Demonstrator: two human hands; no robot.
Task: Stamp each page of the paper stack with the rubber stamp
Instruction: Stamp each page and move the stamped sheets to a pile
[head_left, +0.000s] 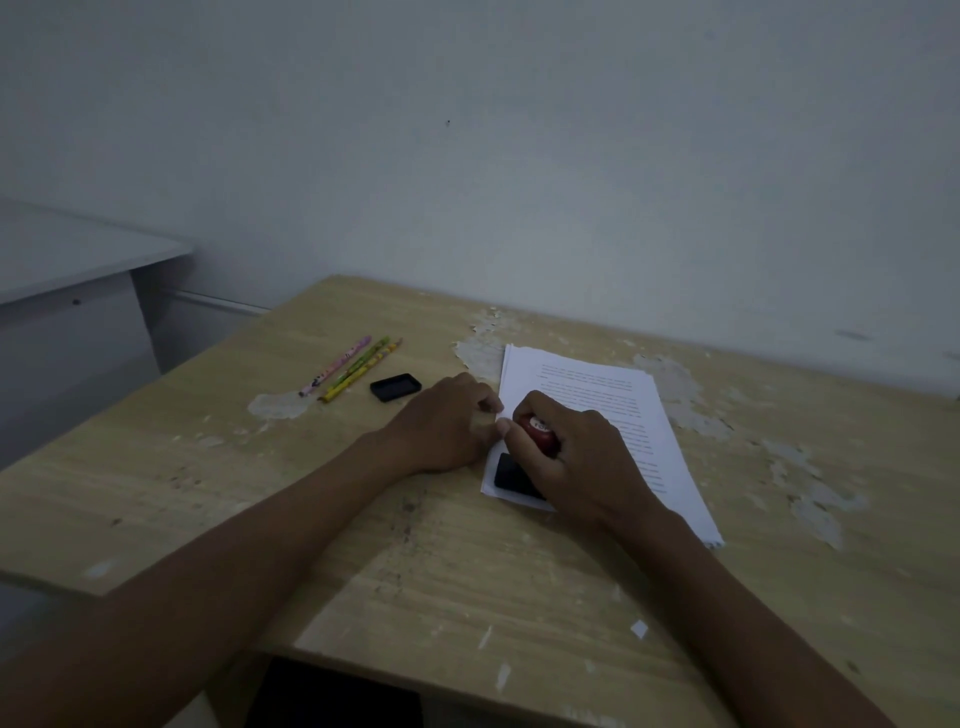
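Observation:
A stack of printed white pages (623, 410) lies on the worn wooden desk (467, 561), right of centre. My right hand (576, 457) is closed around a rubber stamp with a red handle (540, 434). The stamp's black base (511, 475) rests on the near left corner of the top page. My left hand (447, 426) lies with curled fingers on the desk at the stack's left edge, its fingertips touching the paper's edge. Whether it pinches a page I cannot tell.
A small black tray, perhaps the stamp's cap or ink pad (396, 387), sits left of my left hand. Three coloured pencils (353, 366) lie further left. A grey shelf (78, 260) stands at far left. The wall runs behind the desk.

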